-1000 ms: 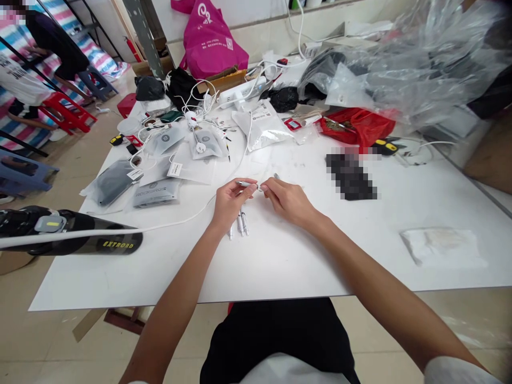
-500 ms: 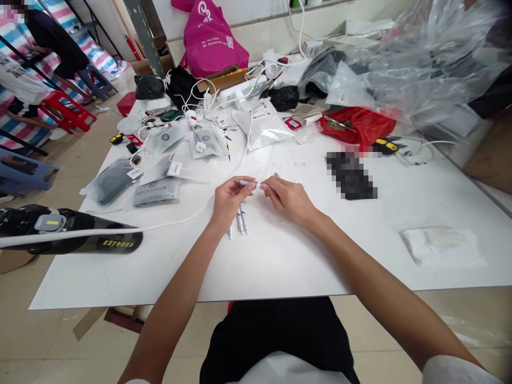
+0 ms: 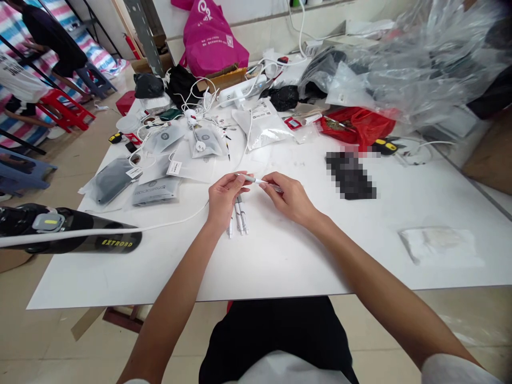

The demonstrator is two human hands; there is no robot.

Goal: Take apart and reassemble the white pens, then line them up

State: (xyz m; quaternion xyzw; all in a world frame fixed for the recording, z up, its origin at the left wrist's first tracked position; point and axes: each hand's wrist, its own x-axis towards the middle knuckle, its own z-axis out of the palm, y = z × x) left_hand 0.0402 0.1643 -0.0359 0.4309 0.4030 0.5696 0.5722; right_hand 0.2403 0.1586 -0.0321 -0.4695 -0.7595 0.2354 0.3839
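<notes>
My left hand [image 3: 222, 198] pinches one end of a slim white pen [image 3: 251, 179] just above the white table [image 3: 280, 250]. From the other side my right hand [image 3: 288, 198] has its fingertips closed on the same pen. Under my left hand lie three more white pens [image 3: 238, 220] side by side, pointing toward me.
Grey sealed pouches [image 3: 154, 191], white cables and chargers [image 3: 200, 114] crowd the far left of the table. A pink bag [image 3: 212, 40], red bag [image 3: 360, 125] and clear plastic sheeting [image 3: 420, 58] sit at the back. A black tool [image 3: 68, 234] overhangs the left edge. A folded white cloth [image 3: 440, 246] lies right.
Both hands have shifted slightly away from me, and the pen between them now shows longer and straighter. Everything else is still.
</notes>
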